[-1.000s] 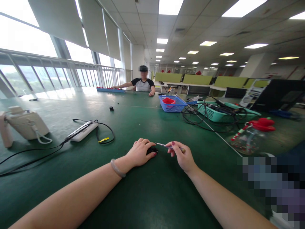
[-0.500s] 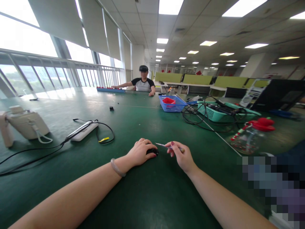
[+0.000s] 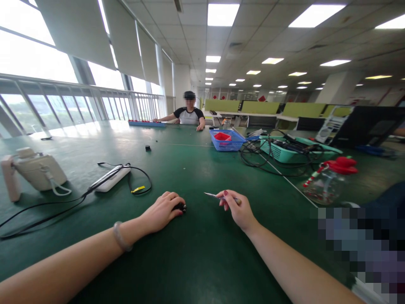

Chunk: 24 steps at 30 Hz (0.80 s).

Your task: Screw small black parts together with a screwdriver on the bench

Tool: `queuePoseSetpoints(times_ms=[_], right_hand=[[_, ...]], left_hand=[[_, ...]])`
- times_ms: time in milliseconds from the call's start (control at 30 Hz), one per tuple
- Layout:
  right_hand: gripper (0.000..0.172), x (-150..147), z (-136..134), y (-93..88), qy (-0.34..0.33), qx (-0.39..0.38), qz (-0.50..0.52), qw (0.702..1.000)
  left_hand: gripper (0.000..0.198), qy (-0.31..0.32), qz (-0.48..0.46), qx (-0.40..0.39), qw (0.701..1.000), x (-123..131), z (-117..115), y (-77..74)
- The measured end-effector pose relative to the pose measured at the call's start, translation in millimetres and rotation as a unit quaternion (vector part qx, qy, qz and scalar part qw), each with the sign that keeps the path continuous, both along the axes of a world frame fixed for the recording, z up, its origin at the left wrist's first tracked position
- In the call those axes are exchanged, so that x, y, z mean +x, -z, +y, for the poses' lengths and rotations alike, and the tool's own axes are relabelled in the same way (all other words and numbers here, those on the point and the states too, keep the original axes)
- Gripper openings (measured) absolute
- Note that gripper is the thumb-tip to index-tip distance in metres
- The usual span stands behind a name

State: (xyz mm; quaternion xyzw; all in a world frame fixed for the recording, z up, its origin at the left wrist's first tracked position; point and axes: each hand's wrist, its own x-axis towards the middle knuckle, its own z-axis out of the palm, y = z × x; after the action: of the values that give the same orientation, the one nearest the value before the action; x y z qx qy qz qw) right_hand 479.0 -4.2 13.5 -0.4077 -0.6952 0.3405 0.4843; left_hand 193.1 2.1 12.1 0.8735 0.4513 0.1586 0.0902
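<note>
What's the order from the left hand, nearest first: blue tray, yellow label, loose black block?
1. Yellow label: ahead-left of the left hand.
2. Loose black block: farther ahead, slightly left.
3. Blue tray: farthest ahead, slightly left.

- We see black on the small part [image 3: 180,207].
- Our slim tool [image 3: 211,195] looks silvery, with a yellowish end.
- Our fingernails [image 3: 225,193] are dark red; our bracelet [image 3: 119,237] is pale grey.
- Our table [image 3: 196,261] is deep green, crossed by a white line [image 3: 299,190].
- We see a blue basket [image 3: 227,146], a red box [image 3: 222,137] and a mint-green basket [image 3: 275,152].
- The jar lid [image 3: 343,165] is red; its straw [image 3: 311,177] is striped red and white.
- The cord [image 3: 63,204] is black, its tag [image 3: 138,189] yellow.
</note>
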Motion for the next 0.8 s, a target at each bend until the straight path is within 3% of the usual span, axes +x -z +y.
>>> queuePoseSetpoints(times_ms=[233,367,500,633,800], right_hand=[[0.043,-1.6,0.1,-0.2,0.000,-0.007,-0.007,1.000],[0.043,-1.8,1.0,0.4,0.002,-0.012,-0.010,1.000],[0.042,-1.4,1.7,0.9,0.005,-0.013,-0.009,1.000],[0.041,-0.6,1.1,-0.1,0.009,-0.010,-0.009,1.000],[0.040,-0.7,0.7,-0.1,0.009,-0.004,-0.012,1.000]], left_hand=[[0.034,-0.126,0.040,0.018,0.991,-120.5,-5.9,-6.5],[0.041,-0.202,0.026,0.038,0.978,-164.7,-7.0,-23.4],[0.055,-0.299,-0.045,0.005,0.953,-180.0,-3.6,-37.6],[0.066,-0.287,-0.089,0.005,0.954,-180.9,1.9,-38.0],[0.066,-0.277,-0.141,-0.019,0.950,-180.2,-1.9,-25.7]])
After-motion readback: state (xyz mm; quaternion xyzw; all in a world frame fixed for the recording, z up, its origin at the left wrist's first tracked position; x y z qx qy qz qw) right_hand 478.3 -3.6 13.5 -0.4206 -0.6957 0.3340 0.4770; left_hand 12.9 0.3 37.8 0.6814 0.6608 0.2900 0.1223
